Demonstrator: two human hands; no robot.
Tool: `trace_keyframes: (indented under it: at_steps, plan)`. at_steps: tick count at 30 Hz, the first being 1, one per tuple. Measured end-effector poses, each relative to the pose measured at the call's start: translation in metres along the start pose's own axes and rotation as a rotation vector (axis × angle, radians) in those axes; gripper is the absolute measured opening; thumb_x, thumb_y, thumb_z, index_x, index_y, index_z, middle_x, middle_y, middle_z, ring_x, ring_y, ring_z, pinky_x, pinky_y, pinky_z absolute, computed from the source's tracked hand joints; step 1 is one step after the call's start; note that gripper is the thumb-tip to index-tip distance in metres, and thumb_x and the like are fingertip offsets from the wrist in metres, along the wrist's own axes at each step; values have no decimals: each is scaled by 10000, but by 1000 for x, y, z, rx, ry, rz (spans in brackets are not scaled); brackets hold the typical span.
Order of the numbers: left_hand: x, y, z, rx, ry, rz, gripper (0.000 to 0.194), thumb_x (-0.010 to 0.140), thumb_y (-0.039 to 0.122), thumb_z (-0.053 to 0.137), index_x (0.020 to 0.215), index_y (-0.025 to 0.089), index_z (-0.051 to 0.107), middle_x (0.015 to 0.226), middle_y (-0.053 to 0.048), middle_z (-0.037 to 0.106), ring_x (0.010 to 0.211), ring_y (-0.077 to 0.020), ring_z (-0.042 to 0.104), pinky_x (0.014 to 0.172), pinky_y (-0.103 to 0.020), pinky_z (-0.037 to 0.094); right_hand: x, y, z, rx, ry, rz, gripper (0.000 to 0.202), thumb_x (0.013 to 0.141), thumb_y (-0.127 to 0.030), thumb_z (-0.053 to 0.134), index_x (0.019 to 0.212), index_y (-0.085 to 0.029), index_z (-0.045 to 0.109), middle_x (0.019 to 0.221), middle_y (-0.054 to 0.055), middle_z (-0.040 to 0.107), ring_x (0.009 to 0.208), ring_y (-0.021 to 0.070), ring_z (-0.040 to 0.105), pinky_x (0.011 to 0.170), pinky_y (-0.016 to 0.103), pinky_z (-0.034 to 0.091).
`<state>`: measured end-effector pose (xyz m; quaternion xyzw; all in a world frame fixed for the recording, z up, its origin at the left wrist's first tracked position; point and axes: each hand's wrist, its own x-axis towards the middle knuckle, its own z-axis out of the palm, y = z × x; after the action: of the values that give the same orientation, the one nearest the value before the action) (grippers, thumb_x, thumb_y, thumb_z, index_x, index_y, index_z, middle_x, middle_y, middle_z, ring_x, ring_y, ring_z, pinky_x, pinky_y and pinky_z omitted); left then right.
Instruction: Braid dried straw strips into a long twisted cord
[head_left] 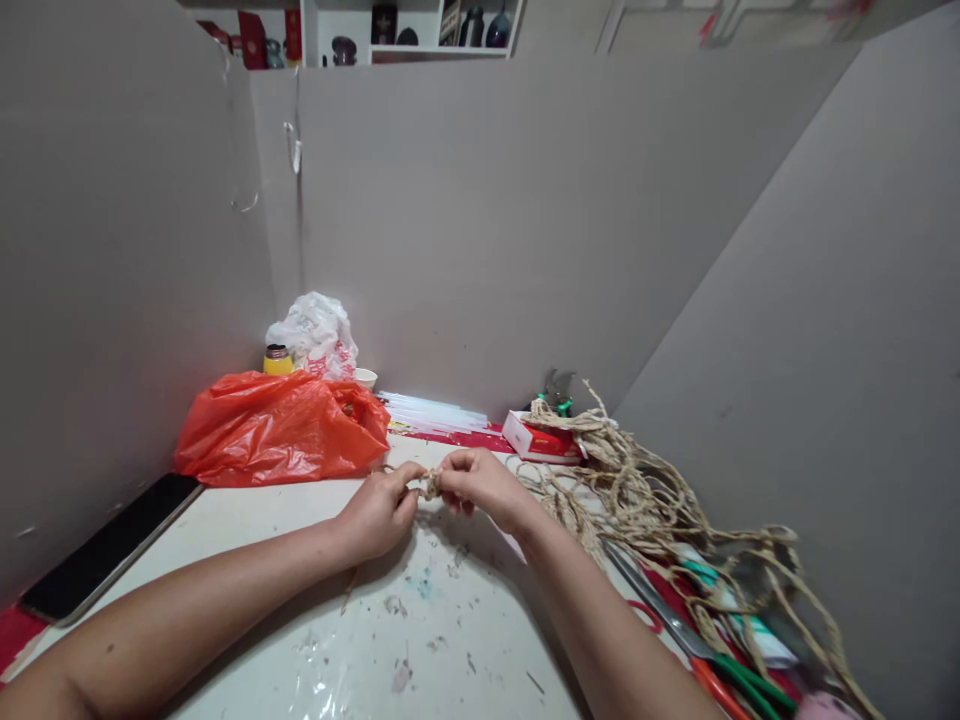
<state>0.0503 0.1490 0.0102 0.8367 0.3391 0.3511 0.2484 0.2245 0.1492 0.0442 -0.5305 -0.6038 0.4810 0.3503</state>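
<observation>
Between my two hands, over the middle of the table, is a small knotted piece of beige rope [430,485]. My left hand [381,510] pinches its left side between thumb and fingers. From the right, my right hand [480,484] grips the same piece, its fingers curled and fingertips close to those of my left hand. A short end of cord shows just above my left hand. Part of the knot is hidden behind the fingers.
A red plastic bag [289,430] and a black phone [112,545] lie left. White sticks [435,412] are at the back. Tangled rope [637,480], a red-white box [544,440] and large scissors [667,615] occupy the right. Grey panels [465,220] enclose the table [420,620].
</observation>
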Motion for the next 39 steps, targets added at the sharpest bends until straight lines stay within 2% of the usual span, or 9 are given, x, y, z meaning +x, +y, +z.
trace_keyframes:
  at_steps: [2, 7, 12, 14, 21, 25, 28, 35, 39]
  plan:
    - [1, 2, -1, -15, 27, 4, 362, 761, 64, 390, 1010, 177, 626, 873, -24, 649, 782, -148, 558, 776, -258, 402, 2, 0, -2, 25, 32, 6, 93, 610, -204, 541, 528, -164, 520, 431, -31, 537, 359, 71, 461, 351, 176, 295]
    - [-2, 4, 0, -53, -2, -109, 568, 785, 93, 396, 1346, 179, 417, 664, 27, 608, 534, -107, 477, 626, -231, 414, 1, -1, -5, 37, 41, 32, 84, 604, -201, 538, 531, -161, 529, 422, -37, 542, 350, 68, 466, 349, 173, 289]
    - [-4, -2, 3, 17, -15, 13, 557, 747, 52, 395, 1259, 236, 510, 1022, -20, 657, 794, -137, 571, 797, -259, 416, -3, -1, -4, 41, -11, 69, 65, 569, -159, 540, 506, -151, 549, 446, -14, 584, 370, 81, 516, 351, 171, 297]
    - [-3, -3, 2, 36, -13, 12, 524, 746, 54, 398, 1221, 233, 525, 1043, -24, 648, 832, -147, 573, 803, -258, 412, -1, 1, -3, 62, -1, 74, 60, 571, -160, 554, 512, -149, 555, 439, -15, 582, 370, 80, 515, 351, 169, 294]
    - [0, 6, -4, -96, -12, -102, 329, 766, 90, 400, 1021, 198, 577, 823, 2, 611, 699, -122, 530, 697, -229, 399, 7, 9, -9, 244, 148, 75, 84, 590, -196, 573, 537, -154, 524, 452, -34, 552, 361, 59, 484, 327, 150, 289]
    - [-2, 10, -3, -332, -59, -291, 464, 823, 155, 387, 1283, 209, 422, 557, 56, 511, 467, -94, 425, 517, -201, 351, 5, 8, -19, 363, 151, 71, 130, 592, -223, 637, 575, -151, 531, 491, -23, 571, 375, 57, 487, 320, 138, 293]
    - [-3, 11, -1, -435, -36, -356, 547, 851, 221, 407, 1385, 190, 291, 478, 77, 467, 423, -94, 385, 471, -192, 323, 6, 10, -25, 442, 114, 92, 158, 580, -223, 688, 600, -137, 557, 507, -1, 586, 388, 70, 501, 318, 140, 315]
    - [-3, 13, 15, -563, -125, -369, 515, 840, 238, 430, 1347, 151, 398, 432, 82, 453, 390, -78, 366, 441, -185, 297, 22, 23, -27, 579, 373, 168, 91, 662, -169, 574, 604, -149, 509, 457, -44, 502, 339, 28, 424, 320, 110, 328]
    - [-4, 8, 23, -662, -91, -416, 495, 831, 301, 460, 1290, 118, 432, 406, 87, 455, 359, -65, 340, 421, -176, 275, 17, 19, -25, 536, 414, 137, 79, 669, -194, 578, 637, -158, 515, 482, -46, 504, 380, 39, 446, 340, 115, 341]
